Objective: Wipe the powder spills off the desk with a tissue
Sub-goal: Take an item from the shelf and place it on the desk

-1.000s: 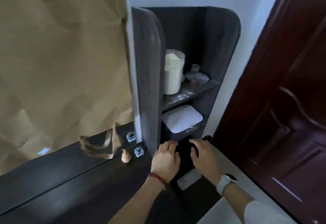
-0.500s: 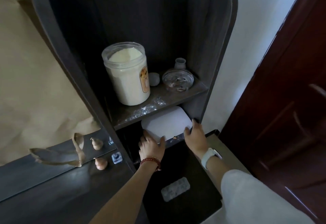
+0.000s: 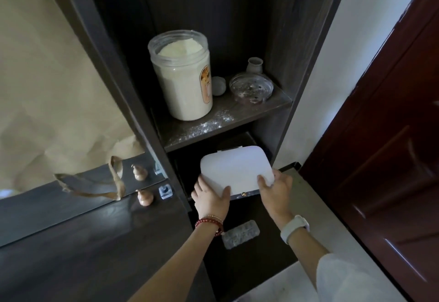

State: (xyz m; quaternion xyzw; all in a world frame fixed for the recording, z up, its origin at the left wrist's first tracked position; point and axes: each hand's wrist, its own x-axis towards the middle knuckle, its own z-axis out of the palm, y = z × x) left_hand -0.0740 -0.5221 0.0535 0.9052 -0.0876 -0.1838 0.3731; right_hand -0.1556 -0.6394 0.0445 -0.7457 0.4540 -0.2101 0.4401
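Setting: a dark wooden desk (image 3: 71,249) with a tall shelf unit at its right end; brown paper (image 3: 47,76) covers the wall to the left, a dark red door (image 3: 392,135) stands at far right.
Desk left: two small gourd figures (image 3: 145,197) and a little glass cube (image 3: 165,192) sit near the shelf's side panel.
Shelf: an uncapped jar (image 3: 183,76) full of pale powder, a small glass dish (image 3: 251,87) to its right; the powder spill (image 3: 204,125) lies scattered on the shelf board just in front of the jar.
Tissue box: a white flat-lidded box (image 3: 235,171) in the compartment below the shelf, presumably the tissue holder; no tissue shows.
Left hand (image 3: 211,199): fingers curled over the box's near left corner, gripping it.
Right hand (image 3: 275,192): fingers wrapped on the near right corner, gripping it too.
Risk: pulling the box out could knock the shelf board above; the open jar might shed more powder.
Risk: wiping near the jar could tip it or sweep powder down into the compartment.
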